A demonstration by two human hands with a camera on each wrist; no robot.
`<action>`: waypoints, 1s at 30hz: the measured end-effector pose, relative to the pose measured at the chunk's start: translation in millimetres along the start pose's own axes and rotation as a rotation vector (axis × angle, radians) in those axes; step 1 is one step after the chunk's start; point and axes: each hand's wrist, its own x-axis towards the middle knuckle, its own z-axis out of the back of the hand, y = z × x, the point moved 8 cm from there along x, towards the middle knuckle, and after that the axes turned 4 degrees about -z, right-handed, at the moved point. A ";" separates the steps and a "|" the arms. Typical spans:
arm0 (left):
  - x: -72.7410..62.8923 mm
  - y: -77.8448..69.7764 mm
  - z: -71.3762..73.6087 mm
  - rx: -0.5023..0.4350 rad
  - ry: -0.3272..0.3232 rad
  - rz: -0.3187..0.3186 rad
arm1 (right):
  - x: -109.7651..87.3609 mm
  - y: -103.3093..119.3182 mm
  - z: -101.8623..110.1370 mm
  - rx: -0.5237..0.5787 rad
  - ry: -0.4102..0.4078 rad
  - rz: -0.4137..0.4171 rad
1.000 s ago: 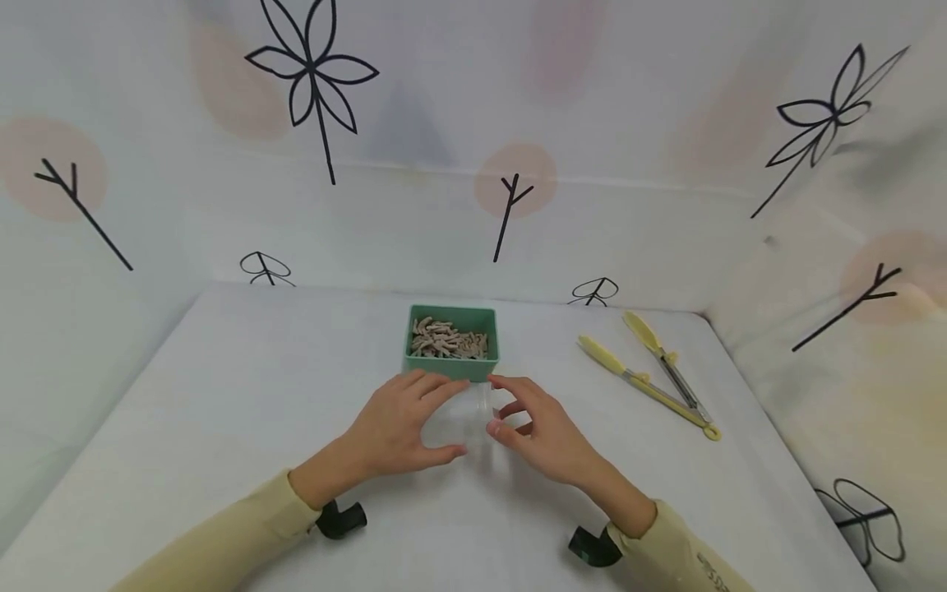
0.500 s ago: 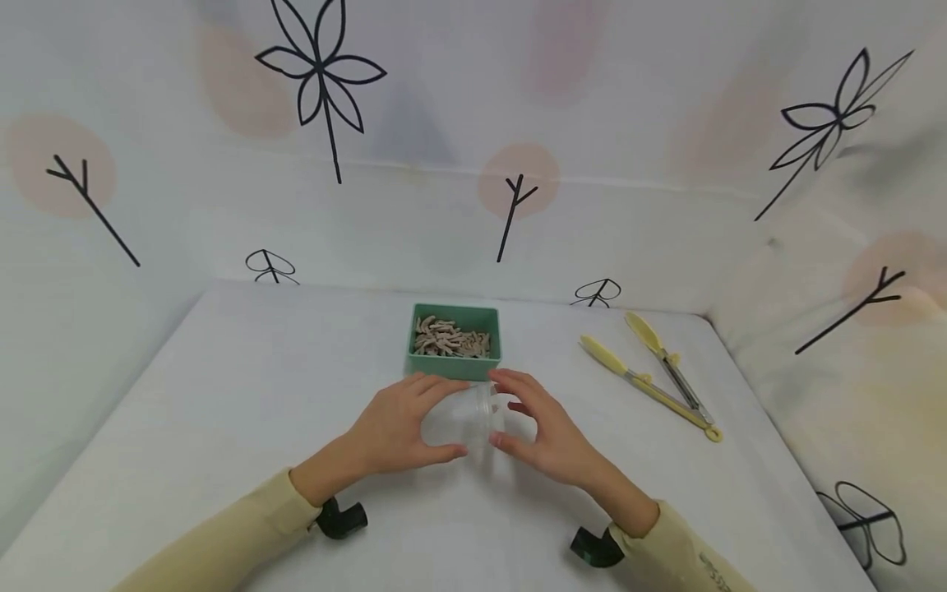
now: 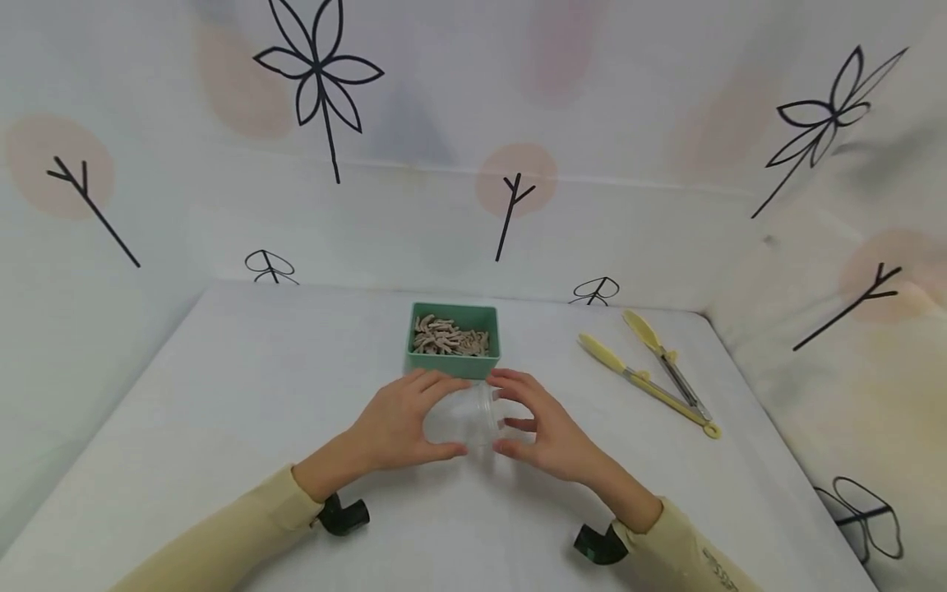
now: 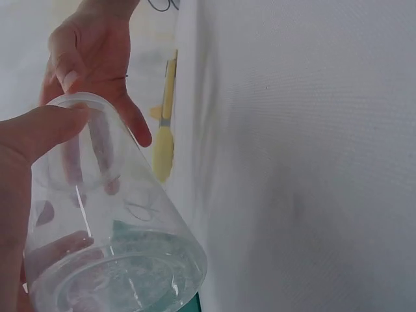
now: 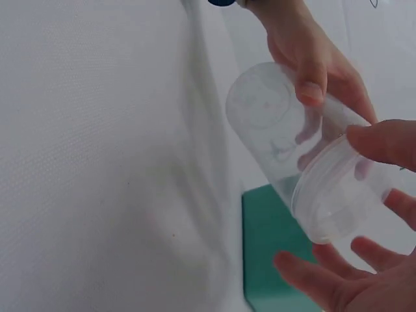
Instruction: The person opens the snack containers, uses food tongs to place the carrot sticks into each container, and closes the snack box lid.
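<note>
A clear plastic jar [image 3: 460, 415] lies on its side in the air between both hands, close over the table and in front of the green tub. My left hand [image 3: 395, 423] grips its body, thumb on the near side and fingers behind, as the right wrist view shows through the plastic. At the other end, a thick band [image 5: 325, 175], a lid or rim, faces my right hand [image 3: 543, 427]. The right thumb [image 5: 383, 142] and a fingertip lie at opposite sides of that band, with the other fingers spread. The jar's wall shows nothing inside.
Just beyond the hands stands the green tub [image 3: 453, 364], holding many small brownish, curled pieces [image 3: 450, 337]. Yellow-tipped metal tongs [image 3: 651, 382] lie spread at the right. White cloth covers the table [image 3: 281, 362]; printed fabric walls [image 3: 666, 238] rise behind and beside it.
My right fingers have shifted around the jar's end, opening wider and then settling at its rim. The jar's band shows more plainly now. The left hand has kept its grip in place.
</note>
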 end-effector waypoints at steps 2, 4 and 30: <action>-0.3 0.8 0.4 -0.011 -0.005 0.007 | -0.2 -0.1 0.2 0.003 -0.005 -0.006; -0.5 1.2 0.5 -0.008 -0.012 0.005 | 0.4 -2.1 1.2 -0.025 -0.032 -0.041; -8.3 15.9 -1.4 -0.064 0.075 0.148 | -2.5 -15.4 13.4 -0.016 -0.098 -0.129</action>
